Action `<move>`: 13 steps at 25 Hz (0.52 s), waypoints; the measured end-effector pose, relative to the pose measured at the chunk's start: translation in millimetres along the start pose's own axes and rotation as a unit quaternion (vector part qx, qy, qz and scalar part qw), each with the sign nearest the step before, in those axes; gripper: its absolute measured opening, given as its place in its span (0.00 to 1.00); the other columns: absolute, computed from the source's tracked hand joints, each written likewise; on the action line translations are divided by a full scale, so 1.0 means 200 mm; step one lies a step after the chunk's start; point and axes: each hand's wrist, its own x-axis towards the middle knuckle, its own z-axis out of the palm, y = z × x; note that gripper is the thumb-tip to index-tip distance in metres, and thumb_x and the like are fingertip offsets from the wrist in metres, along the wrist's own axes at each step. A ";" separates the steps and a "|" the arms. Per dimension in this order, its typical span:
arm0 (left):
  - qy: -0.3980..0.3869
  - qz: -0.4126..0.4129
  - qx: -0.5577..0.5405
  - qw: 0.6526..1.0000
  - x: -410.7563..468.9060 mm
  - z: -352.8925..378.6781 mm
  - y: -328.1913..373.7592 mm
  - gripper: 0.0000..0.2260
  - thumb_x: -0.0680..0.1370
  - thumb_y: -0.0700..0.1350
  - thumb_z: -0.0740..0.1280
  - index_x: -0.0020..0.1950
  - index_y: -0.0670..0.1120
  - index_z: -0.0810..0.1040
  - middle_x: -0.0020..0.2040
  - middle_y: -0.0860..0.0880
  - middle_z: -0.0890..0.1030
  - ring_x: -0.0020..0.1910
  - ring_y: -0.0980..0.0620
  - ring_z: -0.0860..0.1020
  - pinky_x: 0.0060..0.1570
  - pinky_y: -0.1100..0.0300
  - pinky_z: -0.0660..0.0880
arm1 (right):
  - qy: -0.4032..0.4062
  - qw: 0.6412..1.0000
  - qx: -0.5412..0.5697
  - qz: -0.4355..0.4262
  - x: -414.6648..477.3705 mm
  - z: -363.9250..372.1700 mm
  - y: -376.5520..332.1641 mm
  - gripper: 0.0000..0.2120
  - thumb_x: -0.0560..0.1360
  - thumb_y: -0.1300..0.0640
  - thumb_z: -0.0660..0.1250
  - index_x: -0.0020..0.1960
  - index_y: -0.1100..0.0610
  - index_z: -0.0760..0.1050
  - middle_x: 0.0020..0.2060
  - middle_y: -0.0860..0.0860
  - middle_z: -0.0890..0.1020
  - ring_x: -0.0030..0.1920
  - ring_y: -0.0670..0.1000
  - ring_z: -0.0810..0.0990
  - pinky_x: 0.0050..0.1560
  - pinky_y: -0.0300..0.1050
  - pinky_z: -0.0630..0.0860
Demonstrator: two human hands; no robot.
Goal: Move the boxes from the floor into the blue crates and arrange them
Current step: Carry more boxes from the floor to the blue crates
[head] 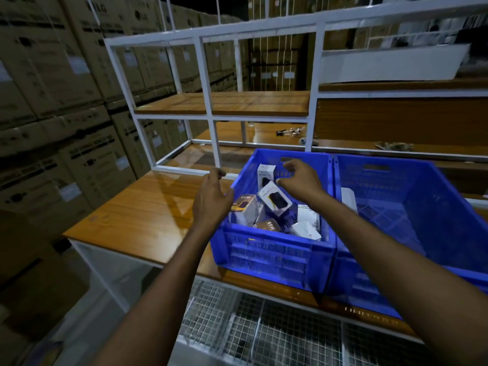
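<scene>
Two blue crates stand side by side on a wooden table. The left crate holds several small white and brown product boxes lying jumbled, among them a white box with a black device printed on it and one marked 65W. The right crate shows one white box at its left wall. My left hand hovers over the left crate's left rim, fingers loosely curled, holding nothing. My right hand hangs over the boxes inside, fingers relaxed and spread, empty.
A white metal shelf frame with wooden boards rises behind the crates. Stacked cardboard cartons fill the left side. The wooden table extends left of the crates. A wire mesh rack sits below the table edge.
</scene>
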 end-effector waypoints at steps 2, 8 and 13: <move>0.037 0.015 -0.010 0.999 -0.02 -0.13 -0.03 0.16 0.75 0.45 0.70 0.62 0.48 0.75 0.60 0.48 0.79 0.60 0.48 0.78 0.49 0.55 0.74 | 0.000 0.999 0.027 -0.025 -0.08 0.03 -0.11 0.25 0.72 0.57 0.74 0.69 0.55 0.76 0.65 0.53 0.80 0.63 0.56 0.80 0.61 0.50 0.78; 0.092 -0.002 0.023 0.996 -0.25 -0.50 -0.21 0.14 0.76 0.49 0.70 0.61 0.51 0.75 0.58 0.51 0.80 0.56 0.50 0.80 0.47 0.55 0.76 | -0.036 0.989 0.087 -0.113 -0.42 0.23 -0.45 0.22 0.73 0.58 0.75 0.66 0.55 0.78 0.61 0.51 0.82 0.57 0.50 0.81 0.57 0.47 0.79; 0.119 -0.019 0.087 0.989 -0.47 -0.83 -0.33 0.14 0.77 0.50 0.69 0.62 0.52 0.75 0.60 0.52 0.79 0.56 0.51 0.79 0.46 0.54 0.77 | -0.070 0.979 0.117 -0.153 -0.63 0.42 -0.68 0.20 0.71 0.56 0.77 0.62 0.55 0.81 0.57 0.50 0.84 0.53 0.50 0.82 0.59 0.51 0.79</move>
